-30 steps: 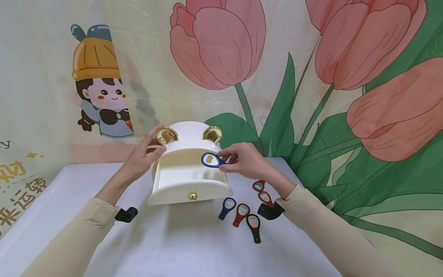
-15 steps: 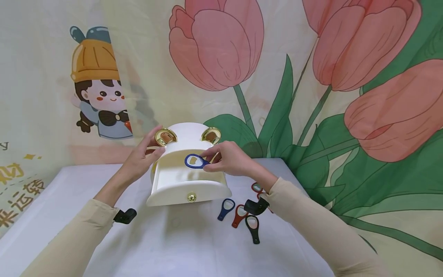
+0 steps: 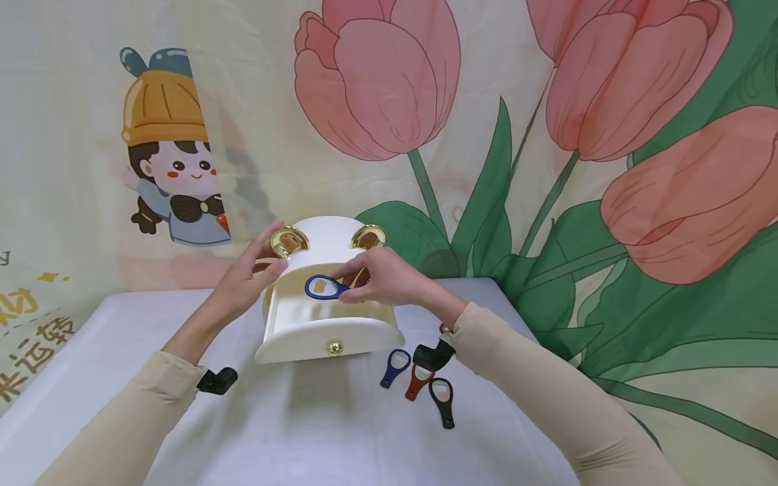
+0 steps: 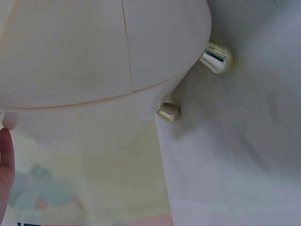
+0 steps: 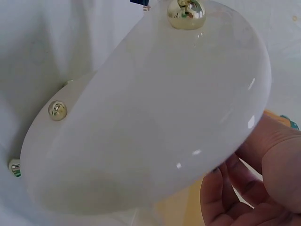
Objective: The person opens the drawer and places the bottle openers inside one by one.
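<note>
A white storage box [image 3: 331,236] with gold round ears stands on the table, its drawer [image 3: 292,335] pulled out by a gold knob's front. My left hand [image 3: 246,273] rests against the box's left side, fingers by the left ear; the left wrist view shows a fingertip [image 4: 6,141] at its curved wall. Above the drawer, my right hand [image 3: 385,277] pinches a small blue hand mirror [image 3: 320,287] by its handle. In the right wrist view the curled fingers [image 5: 211,193] sit behind the drawer front, which hides the mirror.
Right of the box lie another blue hand mirror [image 3: 395,368], a red one [image 3: 416,387] and a black one [image 3: 443,403] on the white-clothed table [image 3: 231,439]. Another red piece [image 3: 444,329] is mostly hidden by the right sleeve. A tulip-printed cloth [image 3: 377,88] hangs behind.
My right hand has moved left with the blue mirror, from the drawer's right side to over its middle. The right sleeve now covers more of the mirrors on the table. My left hand stays put.
</note>
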Available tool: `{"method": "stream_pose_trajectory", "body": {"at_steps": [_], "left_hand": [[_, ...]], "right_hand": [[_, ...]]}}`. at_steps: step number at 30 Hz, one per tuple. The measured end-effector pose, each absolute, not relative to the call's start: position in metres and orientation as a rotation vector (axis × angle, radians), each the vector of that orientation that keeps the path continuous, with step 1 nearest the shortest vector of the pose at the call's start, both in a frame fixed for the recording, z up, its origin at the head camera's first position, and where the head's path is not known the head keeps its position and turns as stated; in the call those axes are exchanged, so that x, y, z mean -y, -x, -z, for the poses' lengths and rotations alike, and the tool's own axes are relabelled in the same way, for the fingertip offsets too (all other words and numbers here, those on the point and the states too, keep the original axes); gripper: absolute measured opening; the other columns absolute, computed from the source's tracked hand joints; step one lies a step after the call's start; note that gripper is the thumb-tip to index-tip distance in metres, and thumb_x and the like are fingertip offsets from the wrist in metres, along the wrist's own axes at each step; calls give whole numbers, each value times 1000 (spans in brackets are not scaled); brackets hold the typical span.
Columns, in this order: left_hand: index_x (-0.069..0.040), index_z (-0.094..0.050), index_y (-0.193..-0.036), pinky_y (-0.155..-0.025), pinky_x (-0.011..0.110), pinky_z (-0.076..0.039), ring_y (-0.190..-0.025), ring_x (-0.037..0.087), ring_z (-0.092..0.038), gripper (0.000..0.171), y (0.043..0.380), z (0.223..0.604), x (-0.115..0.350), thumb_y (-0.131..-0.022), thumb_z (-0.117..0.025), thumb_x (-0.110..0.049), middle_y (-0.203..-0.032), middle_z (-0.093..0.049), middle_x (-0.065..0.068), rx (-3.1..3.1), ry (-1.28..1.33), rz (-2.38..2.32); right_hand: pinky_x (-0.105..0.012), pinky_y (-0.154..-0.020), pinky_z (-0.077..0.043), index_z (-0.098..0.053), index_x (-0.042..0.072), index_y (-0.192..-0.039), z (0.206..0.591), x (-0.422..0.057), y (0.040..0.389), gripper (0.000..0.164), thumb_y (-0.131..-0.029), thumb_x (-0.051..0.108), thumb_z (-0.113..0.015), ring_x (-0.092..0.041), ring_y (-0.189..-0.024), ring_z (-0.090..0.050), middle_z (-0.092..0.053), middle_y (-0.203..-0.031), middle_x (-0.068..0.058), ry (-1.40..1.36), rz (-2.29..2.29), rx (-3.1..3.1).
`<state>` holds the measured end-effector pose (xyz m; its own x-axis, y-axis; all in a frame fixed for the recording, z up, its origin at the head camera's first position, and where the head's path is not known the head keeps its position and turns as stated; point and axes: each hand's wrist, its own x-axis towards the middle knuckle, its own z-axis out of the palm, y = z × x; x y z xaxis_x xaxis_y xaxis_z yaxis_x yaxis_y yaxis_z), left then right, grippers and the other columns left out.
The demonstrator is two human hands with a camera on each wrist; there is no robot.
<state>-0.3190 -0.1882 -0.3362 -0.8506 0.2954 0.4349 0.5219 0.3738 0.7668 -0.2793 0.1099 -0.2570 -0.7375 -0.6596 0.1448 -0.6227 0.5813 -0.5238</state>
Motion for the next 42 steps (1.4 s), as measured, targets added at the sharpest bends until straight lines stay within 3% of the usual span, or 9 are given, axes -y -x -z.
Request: {"method": "stream_pose_trajectory", "body": {"at_steps": [33,42], "left_hand": [[-38,-18,-171,-110,72,-39,-133,47,-51,74,319,340,189,-110,-59,-32,-146,-50,27,2407,718,1439],[-43,-17,-170,-111,74,-39,-135,47,-51,74,320,340,189,-110,-60,-33,-148,-50,27,2421,718,1425]], "right_hand": [[-18,-81,-56,-78,8,-126,270,-79,285,34,-94,17,-84,-11,-90,-71,-79,-100,0,1169,766,-2598],[-18,-81,-56,-79,8,-126,279,-77,287,32,-95,16,-82,-11,-89,-72,-79,-100,1,1154,764,-2602]]}}
